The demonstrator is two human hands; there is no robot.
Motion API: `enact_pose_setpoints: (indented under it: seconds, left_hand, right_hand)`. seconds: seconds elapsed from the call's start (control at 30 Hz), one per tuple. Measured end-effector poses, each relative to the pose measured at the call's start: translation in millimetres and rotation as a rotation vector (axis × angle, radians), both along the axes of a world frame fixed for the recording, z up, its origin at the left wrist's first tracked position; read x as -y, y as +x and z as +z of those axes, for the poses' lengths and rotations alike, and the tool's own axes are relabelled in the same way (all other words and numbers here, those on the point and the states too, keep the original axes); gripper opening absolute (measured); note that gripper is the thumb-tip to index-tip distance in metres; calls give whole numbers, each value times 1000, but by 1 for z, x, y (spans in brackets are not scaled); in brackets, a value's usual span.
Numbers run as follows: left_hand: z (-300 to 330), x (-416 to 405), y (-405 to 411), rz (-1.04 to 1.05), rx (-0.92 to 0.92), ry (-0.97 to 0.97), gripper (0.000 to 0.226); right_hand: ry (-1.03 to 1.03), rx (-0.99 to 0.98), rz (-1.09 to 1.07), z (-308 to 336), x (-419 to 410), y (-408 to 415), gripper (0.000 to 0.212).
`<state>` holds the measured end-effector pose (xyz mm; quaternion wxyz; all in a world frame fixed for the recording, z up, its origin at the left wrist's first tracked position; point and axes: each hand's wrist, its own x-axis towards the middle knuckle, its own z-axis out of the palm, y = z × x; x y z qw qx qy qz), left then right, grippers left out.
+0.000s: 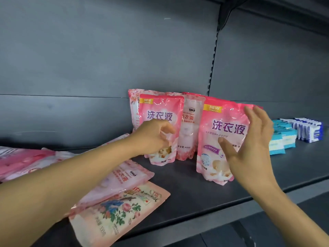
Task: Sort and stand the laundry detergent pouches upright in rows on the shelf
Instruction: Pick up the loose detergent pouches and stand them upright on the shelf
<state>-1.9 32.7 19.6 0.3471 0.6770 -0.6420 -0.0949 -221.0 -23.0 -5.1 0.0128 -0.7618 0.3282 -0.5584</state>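
Observation:
Several pink detergent pouches stand upright at the back of the dark shelf (187, 189). A right pink pouch (220, 139) stands nearest; my right hand (252, 145) is against its right side, fingers spread, thumb across its front. A left pink pouch (156, 111) stands further back; my left hand (153, 136) hovers in front of it with fingers loosely curled, fingertips at its face. Between them stands a paler pouch (188, 132), with a floral pouch (133, 102) behind. More pouches lie flat: a floral one (117, 214), a pale pink one (121, 177) and a pink heap (23, 161) at far left.
Small blue-and-white packets (281, 139) and darker blue ones (309, 131) are lined up at the right of the shelf. The grey back panel (106, 59) rises behind, with a slotted upright (212, 68). The shelf's front edge runs diagonally at lower right.

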Motion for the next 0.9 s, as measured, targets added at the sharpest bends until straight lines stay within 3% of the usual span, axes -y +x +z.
enact_pose_setpoints:
  seconds: [0.2, 0.3, 0.37, 0.47, 0.53, 0.63, 0.8, 0.9]
  left_hand:
    - [-9, -50, 50, 60, 165, 151, 29]
    - [-15, -77, 80, 144, 310, 328, 37]
    - [-19, -91, 98, 206, 378, 449, 45]
    - [-26, -105, 119, 258, 358, 505, 41]
    - [-28, -107, 128, 287, 323, 478, 36]
    - [-28, -100, 139, 320, 298, 401, 36]
    - [-27, -77, 150, 274, 229, 429, 41]
    - [-24, -69, 154, 230, 257, 515, 49]
  right_hand:
    - [159, -301, 334, -17, -42, 49, 35]
    - [328, -535, 460, -30, -51, 76, 36]
    - [539, -643, 404, -36, -47, 96, 40]
    - [766, -639, 279, -40, -38, 126, 22]
    - [871, -562, 265, -39, -30, 144, 31]
    - [1046, -518, 228, -34, -24, 161, 25]
    - [989, -678, 201, -30, -25, 170, 17]
    - [993, -416, 282, -32, -26, 167, 12]
